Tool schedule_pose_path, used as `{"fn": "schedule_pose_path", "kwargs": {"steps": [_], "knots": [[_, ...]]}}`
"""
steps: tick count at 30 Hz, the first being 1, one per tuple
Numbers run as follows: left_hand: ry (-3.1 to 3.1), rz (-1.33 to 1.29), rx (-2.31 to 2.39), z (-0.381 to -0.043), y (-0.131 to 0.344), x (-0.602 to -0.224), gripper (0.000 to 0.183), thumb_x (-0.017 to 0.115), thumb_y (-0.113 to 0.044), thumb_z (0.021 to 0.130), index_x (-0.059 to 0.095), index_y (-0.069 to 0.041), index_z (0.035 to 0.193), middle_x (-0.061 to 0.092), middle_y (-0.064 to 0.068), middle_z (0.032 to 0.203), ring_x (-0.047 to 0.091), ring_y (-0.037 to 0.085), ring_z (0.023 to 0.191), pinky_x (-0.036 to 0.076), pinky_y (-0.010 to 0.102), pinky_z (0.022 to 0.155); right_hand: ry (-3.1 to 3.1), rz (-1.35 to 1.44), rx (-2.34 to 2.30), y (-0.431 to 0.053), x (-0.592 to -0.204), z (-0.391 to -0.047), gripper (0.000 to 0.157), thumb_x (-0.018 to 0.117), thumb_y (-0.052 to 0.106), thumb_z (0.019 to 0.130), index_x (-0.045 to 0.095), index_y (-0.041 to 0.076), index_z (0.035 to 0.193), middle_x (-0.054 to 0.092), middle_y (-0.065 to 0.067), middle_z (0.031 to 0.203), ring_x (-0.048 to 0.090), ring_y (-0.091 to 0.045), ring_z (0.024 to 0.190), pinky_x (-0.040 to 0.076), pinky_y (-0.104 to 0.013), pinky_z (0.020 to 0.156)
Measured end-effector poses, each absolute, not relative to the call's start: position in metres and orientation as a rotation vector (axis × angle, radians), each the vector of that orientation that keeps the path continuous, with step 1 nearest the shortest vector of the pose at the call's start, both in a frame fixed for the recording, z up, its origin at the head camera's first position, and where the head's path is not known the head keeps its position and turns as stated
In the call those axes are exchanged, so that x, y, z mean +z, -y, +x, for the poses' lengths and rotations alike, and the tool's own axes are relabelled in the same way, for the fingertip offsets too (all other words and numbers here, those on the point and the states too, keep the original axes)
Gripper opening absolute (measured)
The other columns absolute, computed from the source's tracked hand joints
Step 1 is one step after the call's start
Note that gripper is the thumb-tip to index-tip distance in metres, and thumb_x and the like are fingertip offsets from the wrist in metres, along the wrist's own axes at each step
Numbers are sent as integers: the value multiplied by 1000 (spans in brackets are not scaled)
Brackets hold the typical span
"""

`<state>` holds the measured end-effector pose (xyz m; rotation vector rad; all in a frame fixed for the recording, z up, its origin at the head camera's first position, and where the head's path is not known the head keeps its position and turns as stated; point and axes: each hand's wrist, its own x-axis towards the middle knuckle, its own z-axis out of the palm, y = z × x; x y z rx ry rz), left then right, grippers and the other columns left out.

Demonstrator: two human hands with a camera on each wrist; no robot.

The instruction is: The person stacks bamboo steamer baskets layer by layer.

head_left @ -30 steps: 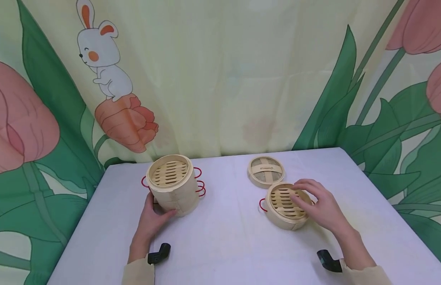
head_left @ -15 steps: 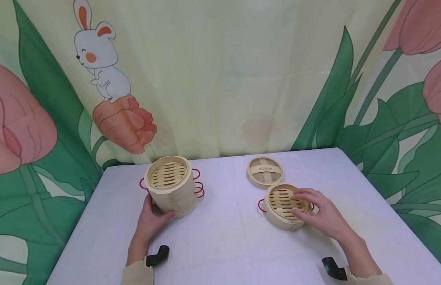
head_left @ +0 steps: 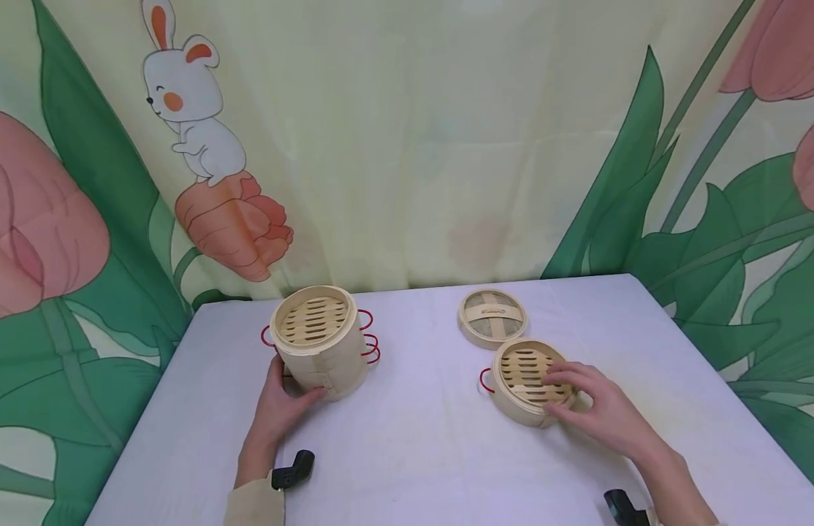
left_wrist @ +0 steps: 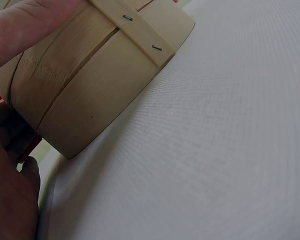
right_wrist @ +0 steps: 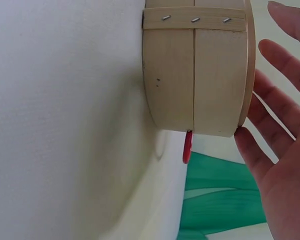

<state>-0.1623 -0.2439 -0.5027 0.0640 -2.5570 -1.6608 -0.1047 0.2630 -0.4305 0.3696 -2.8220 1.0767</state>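
Currently gripping stack (head_left: 337, 365) with left hand (head_left: 278, 407), left of centre in head view, with thumb on front and fingers curled round side. Right of centre, reaching over steamer (head_left: 515, 410) with right hand (head_left: 601, 409), with fingers loosely spread, grasping nothing; cannot tell rim contact.

Table (head_left: 413, 453), white-covered, beneath left hand (head_left: 282, 408) and right hand (head_left: 604, 410). Curtain (head_left: 394, 146), pale yellow, printed, beyond both. Motifs: white rabbit (head_left: 212, 150) atop orange carrot (head_left: 223, 226), beyond left hand; pink tulips (head_left: 39, 212) outward of either hand; green leaves (head_left: 627, 161), beyond right hand. Light: diffuse, shadows soft.
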Motion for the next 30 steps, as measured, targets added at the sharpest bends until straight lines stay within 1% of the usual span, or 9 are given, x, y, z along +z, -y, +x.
{"fn": "schedule_pose_path", "kwargs": {"steps": [4, 8, 12, 14, 17, 19, 21, 24, 30], "knots": [[2552, 56, -1664, -164, 243, -502, 117, 94, -28, 72, 19, -9, 159, 28, 14, 160, 21, 32, 149, 16, 55, 119, 2849, 358, 1078, -264, -433, -103, 37, 87, 33, 81, 74, 16, 111, 61, -11, 131, 47, -41, 128, 38, -70, 99], [2540, 45, -1674, -164, 242, -501, 117, 94, -28, 71, 20, -8, 159, 29, 14, 159, 22, 31, 148, 16, 55, 119, 2866, 396, 1071, -265, -435, -103, 32, 89, 27, 78, 74, 19, 106, 62, -9, 127, 48, -41, 127, 37, -69, 100], [2541, 47, -1673, -162, 242, -500, 117, 94, -28, 72, 19, -6, 159, 29, 16, 159, 22, 33, 148, 17, 57, 119, 2867, 451, 1032, -265, -437, -102, 28, 91, 22, 76, 74, 24, 98, 64, -6, 121, 52, -39, 122, 39, -66, 99], [2542, 50, -1666, -162, 242, -501, 116, 94, -27, 72, 20, -5, 158, 30, 16, 159, 24, 34, 147, 17, 57, 119, 2871, 460, 987, -265, -439, -102, 27, 91, 22, 75, 73, 27, 95, 64, -2, 117, 54, -35, 118, 42, -61, 99], [2545, 58, -1649, -161, 242, -502, 116, 94, -28, 71, 20, -6, 158, 30, 16, 158, 24, 34, 147, 18, 57, 118, 2855, 480, 919, -266, -443, -103, 28, 91, 19, 74, 73, 30, 92, 64, 4, 112, 56, -28, 112, 45, -41, 99], [2546, 62, -1642, -161, 242, -502, 116, 94, -28, 71, 20, -6, 158, 30, 16, 158, 24, 34, 146, 18, 57, 118, 2825, 502, 880, -267, -445, -103, 31, 92, 16, 72, 73, 31, 91, 64, 7, 108, 57, -23, 108, 43, -26, 97], [2550, 66, -1635, -161, 243, -502, 117, 94, -29, 71, 19, -6, 158, 30, 16, 159, 23, 35, 147, 18, 57, 118, 2784, 537, 860, -268, -446, -104, 33, 92, 13, 71, 73, 31, 91, 63, 10, 106, 57, -20, 105, 38, -15, 95], [2555, 70, -1640, -162, 243, -501, 119, 94, -29, 71, 18, -6, 159, 28, 17, 160, 21, 36, 148, 17, 58, 118, 2729, 604, 844, -270, -448, -105, 37, 93, 10, 68, 73, 30, 91, 63, 13, 102, 57, -15, 101, 35, -9, 94], [2563, 93, -1659, -161, 243, -501, 119, 94, -31, 71, 18, -8, 159, 29, 14, 159, 21, 33, 149, 16, 56, 119, 2641, 708, 864, -272, -453, -106, 43, 93, 3, 64, 73, 29, 92, 63, 16, 98, 56, -9, 96, 33, -7, 92]]}}
